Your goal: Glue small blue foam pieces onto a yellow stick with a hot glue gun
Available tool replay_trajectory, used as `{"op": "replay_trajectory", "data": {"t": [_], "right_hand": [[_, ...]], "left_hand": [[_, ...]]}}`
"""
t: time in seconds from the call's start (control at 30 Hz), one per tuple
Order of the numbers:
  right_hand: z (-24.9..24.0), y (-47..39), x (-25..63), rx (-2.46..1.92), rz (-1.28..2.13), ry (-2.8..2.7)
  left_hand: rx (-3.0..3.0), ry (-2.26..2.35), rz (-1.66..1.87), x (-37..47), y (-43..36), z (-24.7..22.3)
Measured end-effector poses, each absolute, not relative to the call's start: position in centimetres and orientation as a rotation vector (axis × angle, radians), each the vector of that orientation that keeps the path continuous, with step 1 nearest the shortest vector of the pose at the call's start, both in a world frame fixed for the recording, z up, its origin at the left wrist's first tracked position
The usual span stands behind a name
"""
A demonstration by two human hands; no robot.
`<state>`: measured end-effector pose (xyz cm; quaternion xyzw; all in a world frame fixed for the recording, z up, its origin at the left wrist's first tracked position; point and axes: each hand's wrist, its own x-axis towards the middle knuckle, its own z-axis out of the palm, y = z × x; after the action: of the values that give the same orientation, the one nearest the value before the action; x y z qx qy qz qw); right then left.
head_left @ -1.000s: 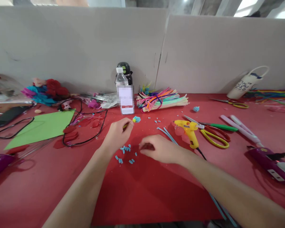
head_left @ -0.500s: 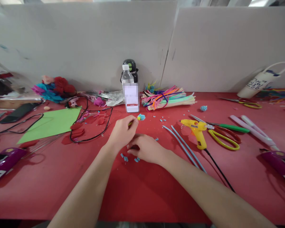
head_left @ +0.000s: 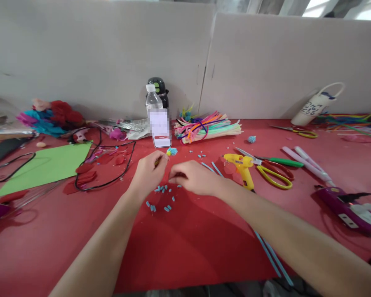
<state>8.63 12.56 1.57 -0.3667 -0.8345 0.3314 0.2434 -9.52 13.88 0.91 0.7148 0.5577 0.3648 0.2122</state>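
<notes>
Head view: a red table [head_left: 64, 243] seen from above, both forearms reaching in from the near edge.
Small flower: a blue tuft with a yellow centre [head_left: 172, 151] on a thin stem, held just in front of the water bottle.
Left hand [head_left: 148, 173]: fingers pinched narrow on the stem of the small flower, tuft pointing away toward the bottle.
Right hand [head_left: 194, 179]: palm down, fingers curled close together just beside the left hand; whether they hold a piece I cannot tell.
Blue cut pieces [head_left: 162, 199]: scattered on the table directly under and in front of both hands.
Blue strips [head_left: 214, 168]: two long thin ones lying to the right of the right hand, partly covered by the forearm.
Glue gun [head_left: 241, 166]: yellow, lying on its side right of the strips, cord trailing toward the near edge.
Scissors [head_left: 273, 170]: red and yellow handles, just beyond the glue gun.
Water bottle [head_left: 156, 116]: upright at the back, a black bottle behind it.
Pipe cleaners [head_left: 207, 128]: a mixed-colour bundle right of the water bottle.
Green sheet [head_left: 46, 167]: flat on the left, a black cable [head_left: 111, 163] looping beside it.
</notes>
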Motion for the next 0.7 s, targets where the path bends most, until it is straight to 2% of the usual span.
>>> {"op": "replay_trajectory", "data": {"t": [0.13,0.3,0.7], "right_hand": [[1.7,11.6,12.1,-0.972,0.893,-2.009],[-0.7,10.8,12.8,-0.951,0.934,-1.723],[-1.8,9.5,13.3,-1.103,0.954,-1.454]], "left_hand": [[1.852,1.446,1.040,-8.1,13.3,0.5],[1.819,1.350,1.033,-5.7,12.1,-0.5],[1.959,1.295,0.851,-3.7,10.5,-0.3]]}}
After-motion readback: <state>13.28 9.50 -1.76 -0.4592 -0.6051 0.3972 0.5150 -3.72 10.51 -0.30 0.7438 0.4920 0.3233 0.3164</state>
